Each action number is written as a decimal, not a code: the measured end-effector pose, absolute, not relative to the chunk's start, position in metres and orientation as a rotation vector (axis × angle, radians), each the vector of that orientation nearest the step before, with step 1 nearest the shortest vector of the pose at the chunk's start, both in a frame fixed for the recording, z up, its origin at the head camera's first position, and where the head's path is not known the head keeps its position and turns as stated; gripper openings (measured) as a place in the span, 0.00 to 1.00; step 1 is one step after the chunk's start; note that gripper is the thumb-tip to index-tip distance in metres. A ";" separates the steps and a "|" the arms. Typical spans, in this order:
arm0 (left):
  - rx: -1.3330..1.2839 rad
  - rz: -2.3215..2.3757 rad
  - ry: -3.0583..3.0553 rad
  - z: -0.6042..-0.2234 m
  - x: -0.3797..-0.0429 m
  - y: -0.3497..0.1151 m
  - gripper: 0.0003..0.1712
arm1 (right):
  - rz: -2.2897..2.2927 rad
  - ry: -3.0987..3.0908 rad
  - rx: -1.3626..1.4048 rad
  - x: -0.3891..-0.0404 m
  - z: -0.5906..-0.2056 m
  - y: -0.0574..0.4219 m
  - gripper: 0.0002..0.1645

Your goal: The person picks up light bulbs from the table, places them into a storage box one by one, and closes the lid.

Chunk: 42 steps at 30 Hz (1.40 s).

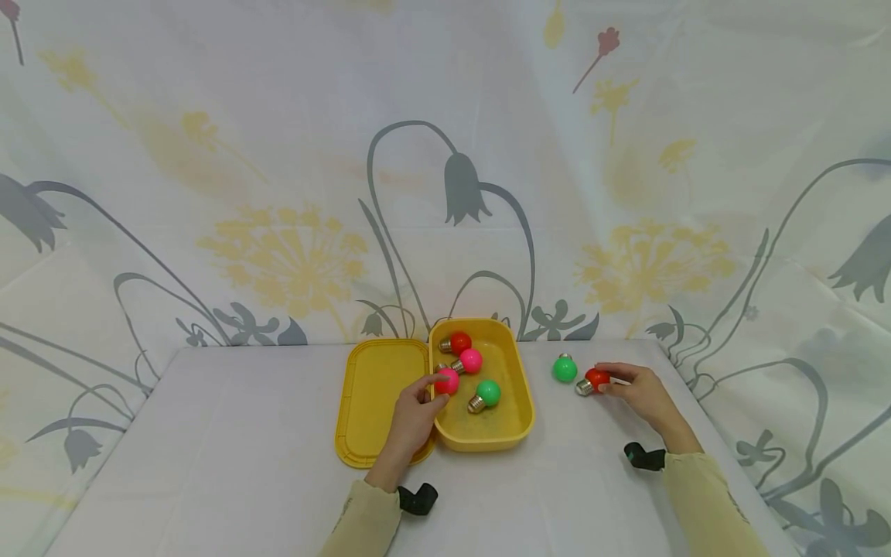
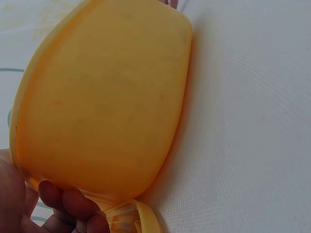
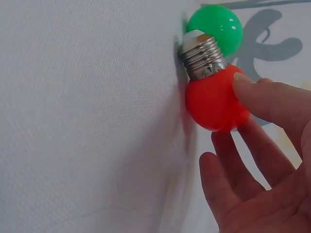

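Observation:
My left hand (image 1: pixel 414 416) reaches over the left rim of a yellow plastic box (image 1: pixel 527 387) and pinches a pink light bulb (image 1: pixel 448 381) by its globe. Inside the box lie a red bulb (image 1: pixel 461 343), a second pink bulb (image 1: pixel 471 360) and a green bulb (image 1: pixel 489 393). To the right of the box, my right hand (image 1: pixel 639 393) holds another red bulb (image 3: pixel 214 99) between thumb and fingers, its metal screw base pointing away from the palm. Just beyond it a green bulb (image 1: pixel 564 369) rests on the table. In the left wrist view the box wall hides the pink bulb.
A yellow lid (image 1: pixel 372 394) lies flat against the left side of the box, partly under my left forearm. White cloth covers the table (image 1: pixel 230 441). Behind it hangs a flower-patterned cloth (image 1: pixel 313 155), meeting the table's back edge.

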<state>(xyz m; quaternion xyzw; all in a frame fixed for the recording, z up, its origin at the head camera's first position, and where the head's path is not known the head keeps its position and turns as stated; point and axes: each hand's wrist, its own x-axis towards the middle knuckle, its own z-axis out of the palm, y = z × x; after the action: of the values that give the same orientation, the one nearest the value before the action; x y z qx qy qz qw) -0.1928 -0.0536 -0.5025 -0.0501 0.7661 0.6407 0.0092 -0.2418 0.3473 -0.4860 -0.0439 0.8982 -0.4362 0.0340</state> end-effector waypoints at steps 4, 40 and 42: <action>-0.158 1.994 2.405 -0.503 -0.193 -0.053 0.16 | -1.345 2.749 -0.115 -0.241 -0.486 0.347 0.25; -0.147 2.003 2.385 -0.505 -0.193 -0.055 0.16 | -1.304 2.690 -0.067 -0.235 -0.490 0.348 0.29; -0.147 2.000 2.388 -0.505 -0.193 -0.055 0.16 | -1.309 2.693 -0.080 -0.235 -0.489 0.348 0.29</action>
<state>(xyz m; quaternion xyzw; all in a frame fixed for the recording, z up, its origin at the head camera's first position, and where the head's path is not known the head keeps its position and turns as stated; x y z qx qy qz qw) -0.1930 -0.0548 -0.5046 -0.0473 0.7658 0.6412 0.0115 -0.2352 0.3477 -0.4890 -0.0267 0.8967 -0.4358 0.0731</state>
